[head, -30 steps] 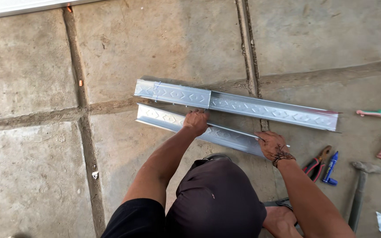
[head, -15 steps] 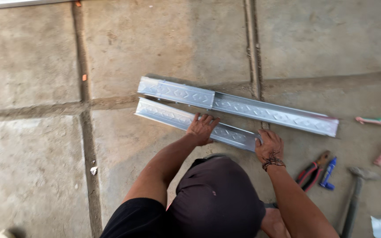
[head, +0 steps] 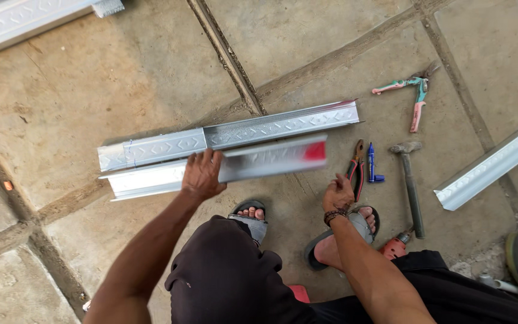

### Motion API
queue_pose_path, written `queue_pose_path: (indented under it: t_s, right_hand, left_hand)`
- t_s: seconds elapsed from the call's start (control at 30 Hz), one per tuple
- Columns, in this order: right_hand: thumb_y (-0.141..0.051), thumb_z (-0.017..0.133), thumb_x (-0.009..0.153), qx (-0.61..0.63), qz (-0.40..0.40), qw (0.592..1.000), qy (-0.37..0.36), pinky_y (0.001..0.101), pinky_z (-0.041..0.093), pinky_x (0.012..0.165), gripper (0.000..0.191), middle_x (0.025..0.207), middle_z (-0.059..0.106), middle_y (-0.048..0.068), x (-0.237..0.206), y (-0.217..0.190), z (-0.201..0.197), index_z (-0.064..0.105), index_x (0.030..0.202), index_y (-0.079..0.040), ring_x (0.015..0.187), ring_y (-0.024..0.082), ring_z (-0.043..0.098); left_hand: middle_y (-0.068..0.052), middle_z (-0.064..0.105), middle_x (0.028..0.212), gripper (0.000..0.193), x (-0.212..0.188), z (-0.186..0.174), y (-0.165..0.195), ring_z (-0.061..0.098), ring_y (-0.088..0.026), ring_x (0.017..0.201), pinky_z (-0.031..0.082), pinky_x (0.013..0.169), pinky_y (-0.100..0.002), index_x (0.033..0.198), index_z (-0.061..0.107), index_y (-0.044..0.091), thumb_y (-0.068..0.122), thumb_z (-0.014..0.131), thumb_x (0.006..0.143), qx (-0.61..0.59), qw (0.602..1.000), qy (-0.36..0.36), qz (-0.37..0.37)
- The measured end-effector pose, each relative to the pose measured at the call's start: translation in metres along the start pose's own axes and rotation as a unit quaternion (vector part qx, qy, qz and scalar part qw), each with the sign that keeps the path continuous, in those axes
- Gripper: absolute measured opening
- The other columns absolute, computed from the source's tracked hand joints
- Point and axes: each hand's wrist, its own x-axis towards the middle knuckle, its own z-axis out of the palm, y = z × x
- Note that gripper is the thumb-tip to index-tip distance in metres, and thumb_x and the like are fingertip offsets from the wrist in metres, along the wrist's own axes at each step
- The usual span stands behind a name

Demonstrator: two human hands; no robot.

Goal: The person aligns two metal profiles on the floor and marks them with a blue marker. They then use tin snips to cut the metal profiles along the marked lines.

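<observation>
Two channels: left hand (head: 202,176) gripped near metal channel (head: 223,167), now lifted, blurred; right hand (head: 338,195) released it, loosely curled, empty, at 4 o'clock. Far channel (head: 229,135) unmoved.

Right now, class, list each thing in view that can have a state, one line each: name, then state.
Near metal channel: lying on the floor, motion-blurred, gripped by the left hand.
Far metal channel: lying flat on the paving, untouched.
Right hand: empty, loosely curled, beside the pliers.
Pliers: lying with handles slightly apart.
Snips: handles spread wide.
Blue marker: capped, lying flat.
Hammer: lying flat.
</observation>
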Motion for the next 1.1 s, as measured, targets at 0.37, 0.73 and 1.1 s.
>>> queue_pose_path:
  t_s: [0.37, 0.73, 1.1]
  right_hand:
    - [-0.037, 0.067, 0.097, 0.151, -0.317, 0.922, -0.166, 0.0452, 0.047, 0.108, 0.057, 0.130, 0.067, 0.016, -0.022, -0.133, 0.009, 0.056, 0.143, -0.004, 0.122, 0.029, 0.063]
    - [-0.069, 0.081, 0.066, -0.275, -0.419, 0.767, -0.400, 0.0791, 0.003, 0.109, 0.104, 0.152, 0.046, 0.013, -0.071, -0.170, 0.007, 0.046, 0.150, -0.018, 0.147, 0.030, 0.034]
    - [-0.045, 0.088, 0.068, -0.294, -0.433, 0.738, -0.426, 0.0641, 0.011, 0.124, 0.093, 0.141, 0.049, 0.010, -0.029, -0.094, 0.061, 0.047, 0.147, -0.019, 0.139, 0.026, 0.043]
  left_hand:
    - [-0.023, 0.047, 0.129, 0.102, -0.029, -0.189, -0.089, 0.054, -0.033, 0.121, 0.049, 0.105, -0.045, 0.142, 0.026, -0.007, 0.039, 0.090, 0.078, -0.371, 0.725, 0.509, -0.279]
    - [-0.030, 0.056, 0.141, 0.120, -0.044, 0.042, -0.048, 0.057, -0.034, 0.125, 0.043, 0.107, -0.040, 0.138, 0.029, -0.025, 0.061, 0.087, 0.079, -0.625, 0.478, 0.278, -0.551]
    - [-0.028, 0.055, 0.126, 0.112, -0.023, 0.036, 0.000, 0.062, -0.040, 0.112, 0.060, 0.086, -0.053, 0.136, 0.018, -0.012, 0.052, 0.088, 0.076, -0.655, 0.284, 0.129, -0.688]
